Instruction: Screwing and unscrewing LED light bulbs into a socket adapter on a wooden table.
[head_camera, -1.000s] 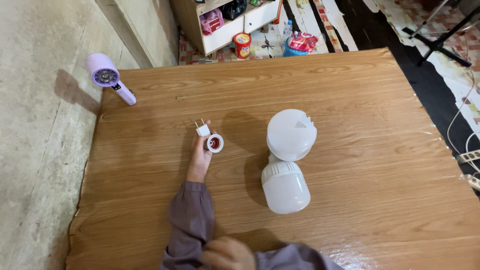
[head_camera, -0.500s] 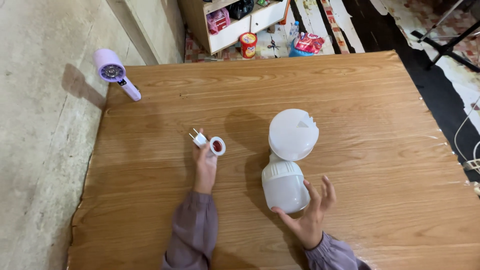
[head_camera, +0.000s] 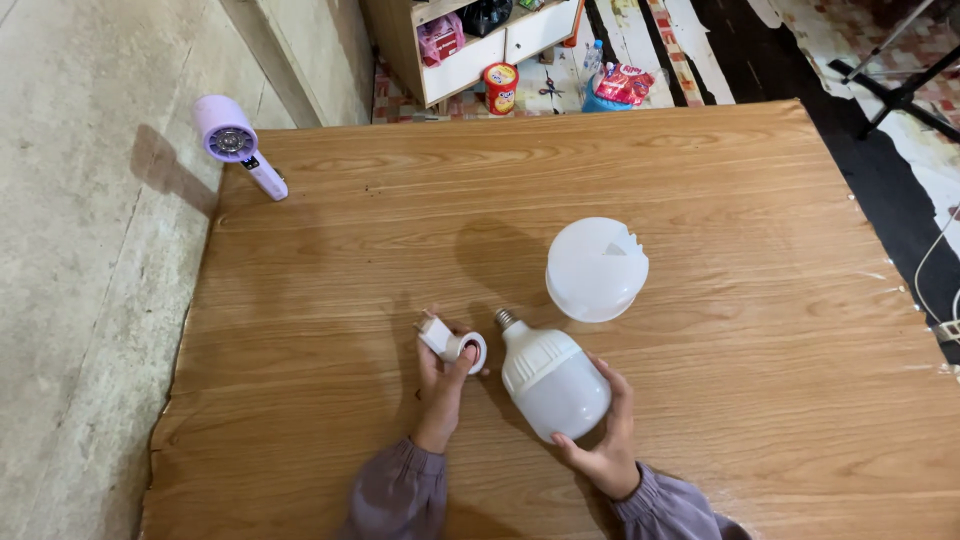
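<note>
Moved since half a second ago are both small pieces near the front of the table. Nothing is changed at the far left, where a purple hair dryer lies at the table's edge, well apart from the work.

Next to the right, the plug socket, which was only touched by fingertips before, is now pinched between thumb and fingers of the left hand. It is tilted, its prongs pointing up and left and its round red-lined opening turned toward the bulb.

Just beside it, the white bulb has been swung round. Earlier its base was tucked under the white dome; now the metal screw base points up and left, near the socket but not touching it. The right hand, which was spread open beside the bulb, is now wrapped around the bulb's rounded end from below and from the right.

Farther right and up, the white dome rests where it was, now apart from the bulb.

The step in hand is judged to be the taking up and turning of the two pieces toward each other. For them to be joined, the screw base would have to be lined up squarely with the socket's opening, the socket being held steady while the bulb is turned.
</note>
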